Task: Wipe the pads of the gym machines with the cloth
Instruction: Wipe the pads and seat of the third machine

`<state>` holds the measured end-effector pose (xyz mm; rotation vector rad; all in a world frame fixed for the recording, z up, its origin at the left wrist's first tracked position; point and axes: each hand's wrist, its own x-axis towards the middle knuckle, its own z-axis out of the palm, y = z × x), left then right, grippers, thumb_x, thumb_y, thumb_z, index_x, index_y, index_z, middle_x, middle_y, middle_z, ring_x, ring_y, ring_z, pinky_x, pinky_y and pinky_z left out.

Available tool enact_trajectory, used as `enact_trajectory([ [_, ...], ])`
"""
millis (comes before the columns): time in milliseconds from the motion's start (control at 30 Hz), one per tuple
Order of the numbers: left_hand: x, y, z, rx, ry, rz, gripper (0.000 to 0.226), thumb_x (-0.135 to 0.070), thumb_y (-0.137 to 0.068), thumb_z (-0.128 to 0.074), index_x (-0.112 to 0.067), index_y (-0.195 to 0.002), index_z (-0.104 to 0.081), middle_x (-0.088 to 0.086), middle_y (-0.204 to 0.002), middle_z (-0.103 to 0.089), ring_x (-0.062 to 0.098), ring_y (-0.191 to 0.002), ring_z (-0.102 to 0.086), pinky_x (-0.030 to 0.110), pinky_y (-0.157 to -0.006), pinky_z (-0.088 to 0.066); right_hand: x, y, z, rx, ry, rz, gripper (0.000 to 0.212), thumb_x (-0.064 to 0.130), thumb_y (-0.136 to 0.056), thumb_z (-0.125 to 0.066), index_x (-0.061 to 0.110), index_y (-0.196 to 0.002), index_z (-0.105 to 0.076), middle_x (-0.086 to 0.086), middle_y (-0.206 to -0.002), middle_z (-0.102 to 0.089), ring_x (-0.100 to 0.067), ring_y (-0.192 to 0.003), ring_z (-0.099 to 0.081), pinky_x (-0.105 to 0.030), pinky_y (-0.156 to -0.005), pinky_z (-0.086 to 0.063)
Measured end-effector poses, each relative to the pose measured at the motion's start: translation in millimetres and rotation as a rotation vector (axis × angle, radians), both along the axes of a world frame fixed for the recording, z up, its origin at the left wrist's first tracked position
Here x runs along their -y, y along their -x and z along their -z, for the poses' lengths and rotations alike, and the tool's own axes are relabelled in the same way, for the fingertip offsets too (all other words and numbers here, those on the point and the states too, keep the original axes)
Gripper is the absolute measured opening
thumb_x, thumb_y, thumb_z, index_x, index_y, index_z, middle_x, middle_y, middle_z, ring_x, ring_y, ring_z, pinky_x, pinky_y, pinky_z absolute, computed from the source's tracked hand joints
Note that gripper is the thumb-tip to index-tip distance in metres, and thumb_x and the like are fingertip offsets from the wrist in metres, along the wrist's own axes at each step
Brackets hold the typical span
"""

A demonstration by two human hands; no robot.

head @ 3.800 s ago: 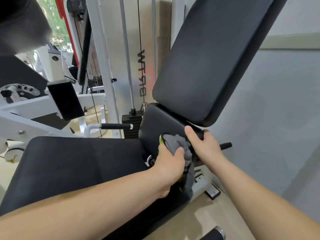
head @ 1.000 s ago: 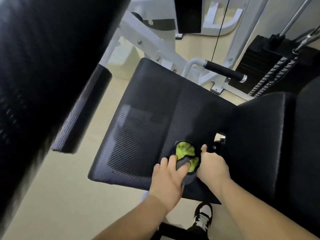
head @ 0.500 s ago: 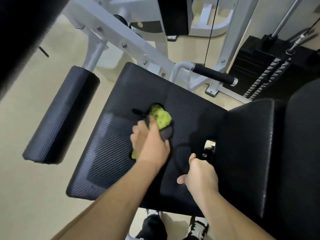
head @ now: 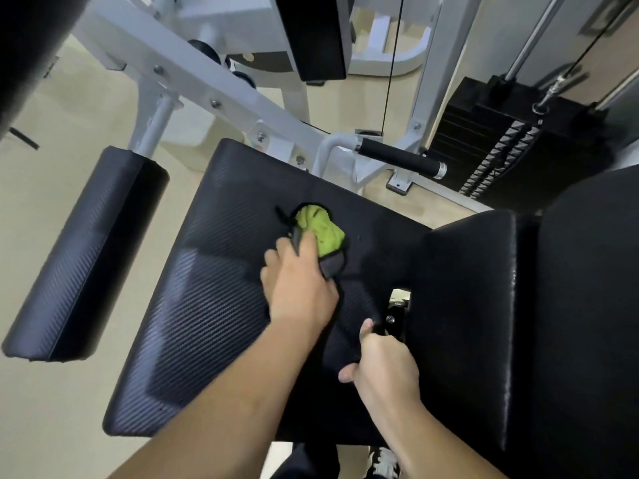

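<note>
The black seat pad [head: 214, 305] of a gym machine fills the middle of the head view. My left hand [head: 299, 288] presses a green and grey cloth [head: 320, 231] flat onto the pad's upper middle. My right hand [head: 380, 371] rests on the seat's near right part, fingers curled and thumb out, with nothing in it. To the right stand a smaller black pad [head: 463, 323] and the black back pad [head: 594, 323]. Under the cloth the seat surface is hidden.
A black leg pad [head: 86, 254] on a white arm lies left of the seat. A black rubber handle [head: 401, 162] sticks out behind the seat. The weight stack [head: 491, 146] stands at the back right. Beige floor lies to the left. My shoes [head: 383, 461] show below.
The view has dropped from the back pad to the seat. My left hand has carried the cloth from the seat's near edge up to its middle. My right hand has let go of the cloth.
</note>
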<state>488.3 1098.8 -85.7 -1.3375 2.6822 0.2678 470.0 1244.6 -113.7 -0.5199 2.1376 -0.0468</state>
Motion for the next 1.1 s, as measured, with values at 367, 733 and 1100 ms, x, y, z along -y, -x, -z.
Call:
enact_trajectory([
  [367,-15,25,-11,0.242,-0.081,0.087,0.07,-0.022,-0.093,-0.055,-0.033,-0.154,-0.022,0.007,-0.135,-0.034,0.03,-0.118,-0.041,0.04,-0.092,-0.044,40,85,-83,-0.071,0.096,-0.062,0.018,0.01,-0.088,-0.057,0.016,-0.103,-0.065,-0.009,-0.117,-0.069,-0.033,-0.114,-0.066,-0.034,-0.085,-0.054],
  [733,-35,78,21,0.267,-0.093,0.705,0.073,-0.029,-0.09,-0.064,-0.03,-0.153,-0.025,0.015,-0.152,-0.026,0.038,-0.125,-0.034,0.048,-0.096,-0.036,53,173,-80,-0.505,-0.201,-0.567,0.029,0.019,-0.095,-0.053,0.025,-0.119,-0.068,-0.005,-0.128,-0.062,-0.029,-0.121,-0.053,-0.042,-0.098,-0.046],
  [1100,107,52,-27,0.142,0.129,-0.347,0.072,-0.02,-0.1,-0.051,-0.038,-0.158,-0.012,0.014,-0.151,-0.026,0.035,-0.128,-0.037,0.046,-0.102,-0.037,55,177,-79,-0.494,-0.176,-0.465,0.062,0.077,-0.094,-0.035,0.03,-0.116,-0.071,0.0,-0.12,-0.063,-0.024,-0.116,-0.055,-0.038,-0.087,-0.047],
])
